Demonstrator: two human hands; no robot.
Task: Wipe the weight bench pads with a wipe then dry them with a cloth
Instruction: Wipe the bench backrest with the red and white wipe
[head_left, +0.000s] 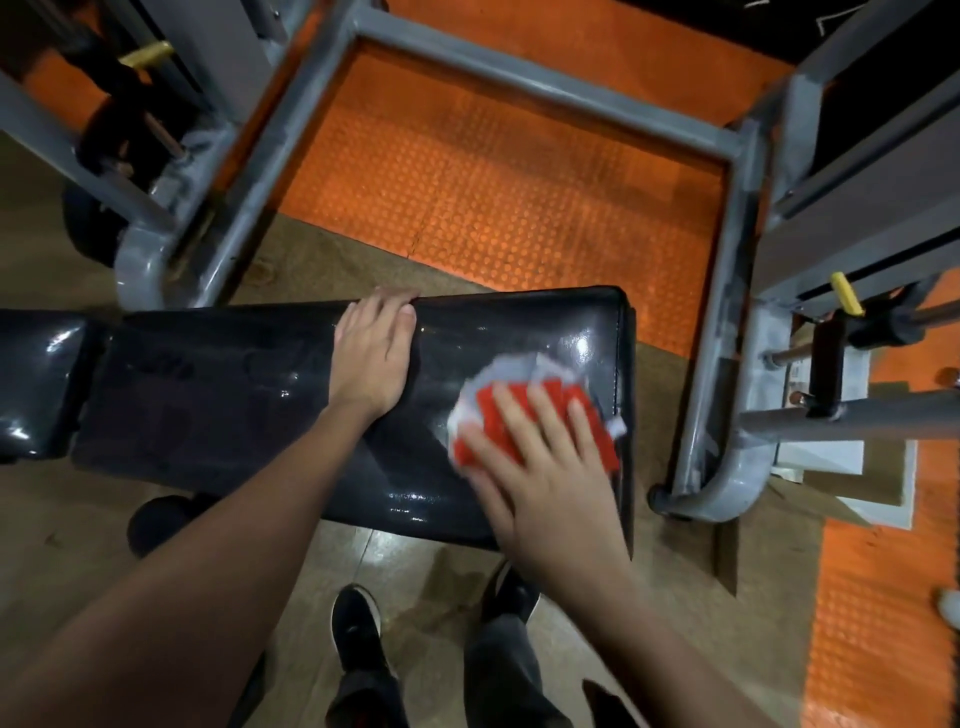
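Near the bench pad's right end, drying looks underway.
Flat right hand presses a red-and-white cloth; open left hand braces the far edge.

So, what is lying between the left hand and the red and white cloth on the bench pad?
Nothing: the head view shows only bare, shiny bench pad between the left hand and the cloth.

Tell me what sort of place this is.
Most likely a gym: a black padded weight bench, a grey steel rack frame around it, and orange studded rubber floor mats.
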